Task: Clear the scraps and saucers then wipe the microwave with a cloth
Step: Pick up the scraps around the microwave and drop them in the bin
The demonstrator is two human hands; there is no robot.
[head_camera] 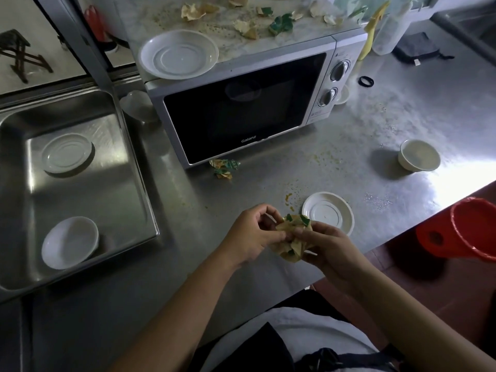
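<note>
Gripping crumpled scraps (291, 237), both hands partly hide them.

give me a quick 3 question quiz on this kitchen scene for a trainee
1. True or false: both hands hold the bundle of scraps.
2. How many white dishes lie in the sink? A) one B) two C) three
3. What stands on top of the microwave at its front left corner, beside the scattered scraps?

Key
1. True: the left hand and right hand each grip the crumpled bundle above the counter.
2. B: a saucer at the back and a small dish at the front.
3. A white saucer.
</note>
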